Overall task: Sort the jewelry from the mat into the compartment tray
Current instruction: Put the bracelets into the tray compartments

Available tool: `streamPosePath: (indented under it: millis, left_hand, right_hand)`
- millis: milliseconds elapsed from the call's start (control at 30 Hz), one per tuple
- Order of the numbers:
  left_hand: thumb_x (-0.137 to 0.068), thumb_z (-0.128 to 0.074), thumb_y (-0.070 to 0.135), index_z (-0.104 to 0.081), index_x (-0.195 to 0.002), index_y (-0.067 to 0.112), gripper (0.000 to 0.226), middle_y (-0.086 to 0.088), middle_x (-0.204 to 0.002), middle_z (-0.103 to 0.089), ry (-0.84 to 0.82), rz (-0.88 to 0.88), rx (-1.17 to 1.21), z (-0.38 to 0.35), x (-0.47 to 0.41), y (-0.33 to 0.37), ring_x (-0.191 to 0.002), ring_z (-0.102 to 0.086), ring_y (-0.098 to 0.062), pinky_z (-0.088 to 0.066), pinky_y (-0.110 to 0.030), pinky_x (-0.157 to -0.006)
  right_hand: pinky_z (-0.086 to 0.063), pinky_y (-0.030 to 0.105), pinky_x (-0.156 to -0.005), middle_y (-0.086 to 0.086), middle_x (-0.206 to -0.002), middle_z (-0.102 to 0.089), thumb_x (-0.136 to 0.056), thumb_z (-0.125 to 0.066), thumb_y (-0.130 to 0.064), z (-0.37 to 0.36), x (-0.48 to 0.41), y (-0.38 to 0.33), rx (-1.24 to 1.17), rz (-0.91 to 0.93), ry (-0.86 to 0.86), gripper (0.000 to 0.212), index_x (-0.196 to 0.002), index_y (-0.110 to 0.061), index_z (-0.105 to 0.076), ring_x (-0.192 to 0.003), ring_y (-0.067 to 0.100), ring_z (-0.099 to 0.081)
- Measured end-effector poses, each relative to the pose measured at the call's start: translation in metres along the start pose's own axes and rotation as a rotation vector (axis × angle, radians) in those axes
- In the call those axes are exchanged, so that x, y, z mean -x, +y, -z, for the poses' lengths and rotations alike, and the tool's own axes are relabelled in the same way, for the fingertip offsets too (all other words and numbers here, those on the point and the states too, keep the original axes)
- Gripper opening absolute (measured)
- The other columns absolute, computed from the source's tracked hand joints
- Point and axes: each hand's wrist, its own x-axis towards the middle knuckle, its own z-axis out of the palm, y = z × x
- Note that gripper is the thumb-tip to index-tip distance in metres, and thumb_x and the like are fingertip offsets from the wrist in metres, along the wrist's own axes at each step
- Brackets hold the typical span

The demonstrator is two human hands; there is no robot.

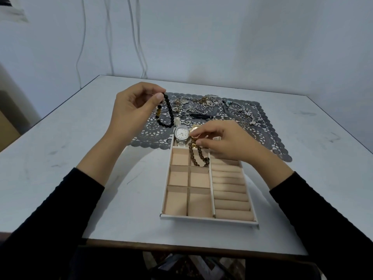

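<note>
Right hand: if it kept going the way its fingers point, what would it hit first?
Probably the gold-coloured watch lying just ahead of the right hand, with the silver white-dialled watch beyond it. The hand pinches a brown beaded bracelet; its height above the watches is unclear.

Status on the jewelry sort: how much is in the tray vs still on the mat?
Early. Done: silver watch and gold watch lie in the tray, far compartment. In hand: right hand pinches a brown bead bracelet hanging into a far square compartment; left hand holds a black bead bracelet above the mat. Left: the tangle of chains and rings on the mat; the ring rolls are bare.
</note>
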Motion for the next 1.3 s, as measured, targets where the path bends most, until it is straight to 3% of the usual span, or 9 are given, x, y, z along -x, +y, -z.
streamPosePath:
  millis: [167, 367, 500, 800, 967, 1100, 1300]
  left_hand:
    - [-0.09, -0.068, 0.009, -0.07, -0.09, 0.026, 0.017, 0.01, -0.085, -0.07, 0.0, 0.002, -0.006, 0.0, 0.0, 0.0, -0.082, -0.063, -0.01, -0.051, -0.021, -0.081]
    - [-0.09, -0.068, 0.009, -0.07, -0.091, 0.025, 0.016, 0.01, -0.084, -0.07, -0.004, 0.012, -0.002, -0.001, 0.0, 0.001, -0.083, -0.064, -0.011, -0.051, -0.021, -0.08]
    - [-0.09, -0.068, 0.009, -0.07, -0.091, 0.024, 0.016, 0.006, -0.087, -0.069, -0.012, 0.009, -0.006, -0.001, 0.001, 0.001, -0.083, -0.063, -0.012, -0.052, -0.022, -0.082]
    - [-0.09, -0.068, 0.009, -0.069, -0.091, 0.025, 0.017, 0.002, -0.088, -0.07, -0.015, 0.008, -0.017, -0.001, 0.002, 0.0, -0.084, -0.064, -0.012, -0.053, -0.026, -0.084]
    - [-0.089, -0.069, 0.011, -0.07, -0.091, 0.027, 0.016, 0.003, -0.088, -0.07, -0.017, 0.011, -0.02, -0.001, 0.001, -0.001, -0.085, -0.063, -0.014, -0.053, -0.031, -0.085]
    - [-0.089, -0.069, 0.01, -0.071, -0.091, 0.027, 0.017, 0.014, -0.082, -0.071, -0.024, 0.004, -0.016, -0.001, 0.001, -0.002, -0.082, -0.064, -0.008, -0.053, -0.024, -0.083]
    - [-0.089, -0.069, 0.011, -0.071, -0.09, 0.028, 0.017, 0.015, -0.082, -0.071, -0.038, -0.01, -0.02, -0.002, 0.002, -0.004, -0.083, -0.065, -0.009, -0.053, -0.026, -0.085]
  right_hand:
    - [-0.05, 0.022, -0.075, -0.014, -0.091, -0.069, -0.087, -0.068, -0.014, -0.009, 0.0, -0.003, 0.07, 0.057, -0.011, 0.017, -0.102, -0.021, -0.075, -0.079, 0.0, -0.062]
    - [-0.056, 0.036, -0.075, -0.007, -0.086, -0.072, -0.081, -0.075, -0.013, 0.005, 0.002, -0.001, 0.041, 0.011, -0.055, 0.013, -0.091, -0.02, -0.076, -0.08, 0.013, -0.068]
    - [-0.055, 0.046, -0.084, -0.002, -0.086, -0.074, -0.078, -0.077, -0.012, 0.017, 0.006, -0.002, -0.017, -0.029, -0.146, 0.015, -0.092, -0.018, -0.077, -0.085, 0.017, -0.07]
    - [-0.053, 0.038, -0.092, -0.005, -0.096, -0.074, -0.075, -0.079, -0.016, 0.022, 0.014, -0.011, -0.027, -0.056, -0.284, 0.027, -0.102, -0.016, -0.076, -0.093, 0.01, -0.069]
    - [-0.055, 0.036, -0.088, -0.009, -0.091, -0.074, -0.073, -0.082, -0.019, 0.017, 0.013, -0.013, 0.029, -0.068, -0.251, 0.024, -0.096, -0.023, -0.077, -0.089, 0.006, -0.069]
    - [-0.056, 0.026, -0.079, -0.01, -0.086, -0.074, -0.073, -0.082, -0.018, 0.009, 0.011, -0.011, 0.084, -0.052, -0.217, 0.021, -0.093, -0.022, -0.078, -0.08, 0.001, -0.068]
    - [-0.056, 0.029, -0.079, -0.008, -0.088, -0.074, -0.075, -0.08, -0.018, 0.007, 0.01, -0.008, 0.135, 0.006, -0.203, 0.017, -0.093, -0.02, -0.078, -0.081, 0.002, -0.067]
